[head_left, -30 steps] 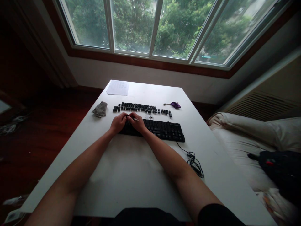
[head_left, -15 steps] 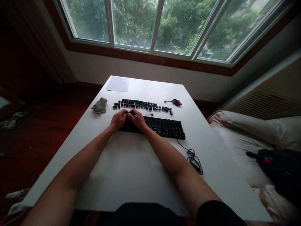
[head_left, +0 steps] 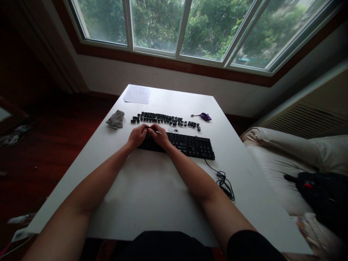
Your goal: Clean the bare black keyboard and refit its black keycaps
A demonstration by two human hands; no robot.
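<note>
A black keyboard (head_left: pixel 187 144) lies across the white table, its left end partly covered by my hands. My left hand (head_left: pixel 137 136) is closed above that end, fingertips pinching a small black keycap (head_left: pixel 148 128); its details are too small to make out. Touching it from the right, my right hand (head_left: pixel 158 135) is closed too. A thin silvery metal tool (head_left: pixel 158 132) sticks out from its fingers. Behind the keyboard, loose black keycaps (head_left: pixel 157 117) lie in uneven rows. A small clear round dish (head_left: pixel 173 130) with something dark in it sits just behind the keyboard.
A grey cloth (head_left: pixel 115 119) lies on the left of the table (head_left: pixel 152 195), with a paper sheet (head_left: pixel 137 94) at the far left corner. A small brush (head_left: pixel 195 115) and a purple cloth (head_left: pixel 206 116) lie far right. The keyboard's coiled cable (head_left: pixel 225 185) trails to the right.
The whole view has shifted slightly, so the table appears a little higher. My hands stay together over the keyboard's left end, with only slight finger movement.
</note>
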